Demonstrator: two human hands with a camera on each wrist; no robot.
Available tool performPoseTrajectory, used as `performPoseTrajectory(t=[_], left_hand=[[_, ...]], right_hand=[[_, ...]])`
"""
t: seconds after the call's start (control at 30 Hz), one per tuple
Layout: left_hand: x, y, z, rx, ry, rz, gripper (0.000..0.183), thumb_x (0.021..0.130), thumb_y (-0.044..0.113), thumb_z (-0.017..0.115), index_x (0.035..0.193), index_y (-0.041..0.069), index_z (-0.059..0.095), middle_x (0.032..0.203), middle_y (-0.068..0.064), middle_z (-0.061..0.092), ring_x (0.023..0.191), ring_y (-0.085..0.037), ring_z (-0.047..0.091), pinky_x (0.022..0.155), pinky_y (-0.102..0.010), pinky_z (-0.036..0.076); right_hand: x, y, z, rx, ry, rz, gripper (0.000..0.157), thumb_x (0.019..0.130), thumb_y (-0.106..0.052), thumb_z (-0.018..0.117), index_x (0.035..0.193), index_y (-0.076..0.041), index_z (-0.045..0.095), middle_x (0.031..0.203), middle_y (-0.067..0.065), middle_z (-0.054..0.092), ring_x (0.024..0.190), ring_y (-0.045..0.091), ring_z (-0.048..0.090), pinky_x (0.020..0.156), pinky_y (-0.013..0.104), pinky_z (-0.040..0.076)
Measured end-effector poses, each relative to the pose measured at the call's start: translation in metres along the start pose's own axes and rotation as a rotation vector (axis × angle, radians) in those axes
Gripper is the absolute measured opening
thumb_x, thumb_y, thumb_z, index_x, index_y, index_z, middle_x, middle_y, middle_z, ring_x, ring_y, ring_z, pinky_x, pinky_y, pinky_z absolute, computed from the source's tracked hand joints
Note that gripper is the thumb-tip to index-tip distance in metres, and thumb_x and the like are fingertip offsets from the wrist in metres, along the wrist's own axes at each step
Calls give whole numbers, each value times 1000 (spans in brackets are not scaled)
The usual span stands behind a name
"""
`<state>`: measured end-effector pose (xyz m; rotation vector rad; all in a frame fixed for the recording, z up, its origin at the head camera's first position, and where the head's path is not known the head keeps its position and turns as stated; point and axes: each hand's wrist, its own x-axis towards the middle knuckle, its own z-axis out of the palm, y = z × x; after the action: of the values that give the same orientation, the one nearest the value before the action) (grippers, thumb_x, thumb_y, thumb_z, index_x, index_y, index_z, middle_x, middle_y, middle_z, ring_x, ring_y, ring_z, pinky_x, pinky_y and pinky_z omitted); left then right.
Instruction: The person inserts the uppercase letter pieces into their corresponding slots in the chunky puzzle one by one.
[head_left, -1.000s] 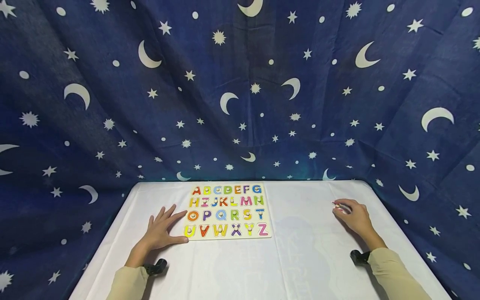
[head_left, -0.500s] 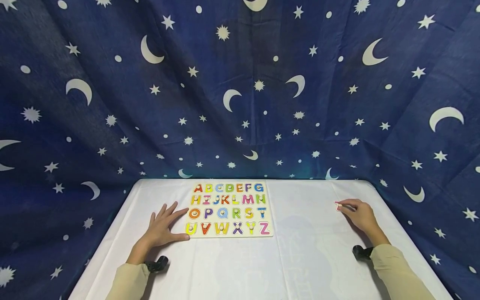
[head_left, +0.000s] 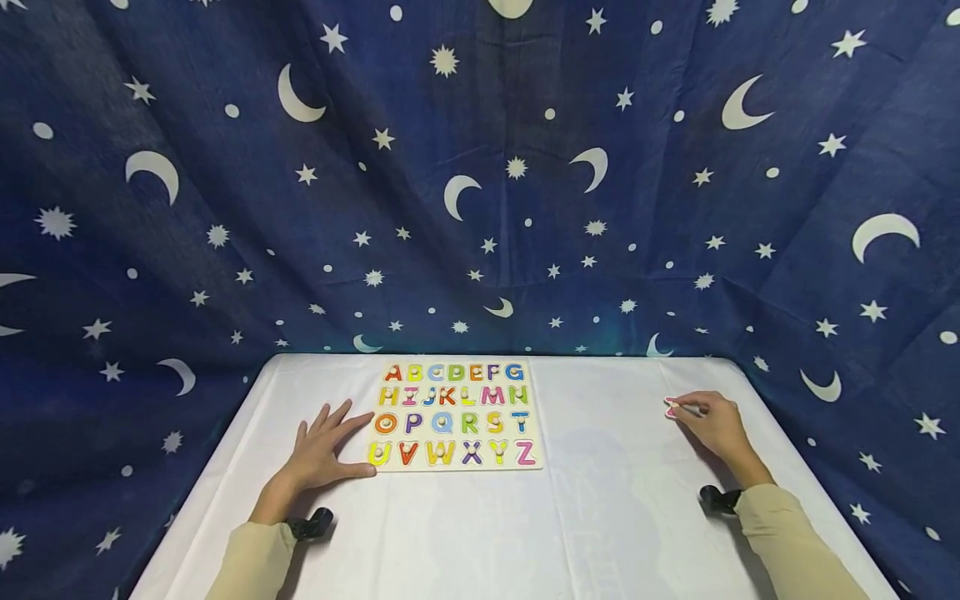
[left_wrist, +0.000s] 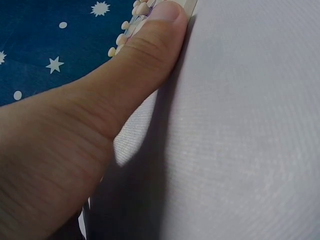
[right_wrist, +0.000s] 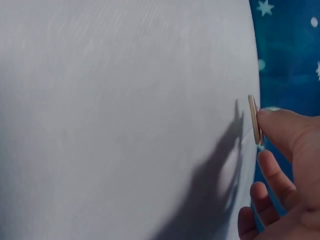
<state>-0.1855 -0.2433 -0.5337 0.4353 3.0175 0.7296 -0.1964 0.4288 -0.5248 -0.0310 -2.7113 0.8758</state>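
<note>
An alphabet peg puzzle board lies on the white cloth, left of centre. Colourful letters, most with small knobs, fill its rows; the pink Z shows no clear knob. My left hand is spread at the board's left side, its thumb touching the near left corner and its index fingertip at the left edge. Far to the right, my right hand pinches a pink letter puzzle piece with a pale edge. Fingers partly cover its letter. In the right wrist view the piece appears edge-on, apart from its shadow.
White cloth covers the table, running between the board and my right hand. A dark blue curtain with moons and stars hangs behind the table's far edge. Each wrist wears a black camera mount.
My right fingers have shifted their hold on the piece, and more of its pink face shows. My left hand stays at the board. The head view has shifted slightly.
</note>
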Motion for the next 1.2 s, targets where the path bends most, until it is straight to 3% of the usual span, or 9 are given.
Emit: performPoseTrajectory(t=[0.17,0.33,0.53,0.8,0.97,1.2], left_hand=[[0,-4,1,2,0,-2,101,64,68,87,148,22,56,164,-25,30,150,-58,13,111,-83,2],[-2,-5,2,3,-6,-4,102,63,69,87,148,22,56,164,-25,30,150,-58,13,111,-83,2],[-2,-4,0,4,-9,0,101,65,69,87,149,22,55,164,-26,30,149,-59,13,111,-83,2],[1,-1,-1,3,-1,-4,101,64,68,87,148,21,56,163,-26,30,149,-59,13,111,-83,2],[0,-1,2,2,-20,-19,103,65,69,86,150,21,54,164,-26,28,150,-58,11,112,-82,0],[1,1,1,1,-11,-7,102,64,68,87,149,21,56,163,-26,30,149,-59,13,111,-83,2]], right_hand=[[5,-21,7,29,64,-69,13,87,-6,80,97,2,78,111,29,69,106,46,60,86,49,33],[6,-54,27,116,61,-176,11,82,-2,84,92,0,80,104,23,71,105,42,61,91,51,35],[-4,-104,64,209,-18,-197,15,78,-5,88,92,-5,81,106,16,70,105,37,58,91,47,40],[-23,-170,109,247,-165,-215,12,79,-11,88,89,-13,82,106,6,69,104,28,55,88,42,40],[-36,-186,121,255,-235,-176,10,81,-14,87,87,-19,82,107,0,65,102,24,49,84,38,43],[-51,-185,131,237,-269,-125,10,82,-16,87,85,-23,80,103,-3,60,100,21,46,87,40,46]])
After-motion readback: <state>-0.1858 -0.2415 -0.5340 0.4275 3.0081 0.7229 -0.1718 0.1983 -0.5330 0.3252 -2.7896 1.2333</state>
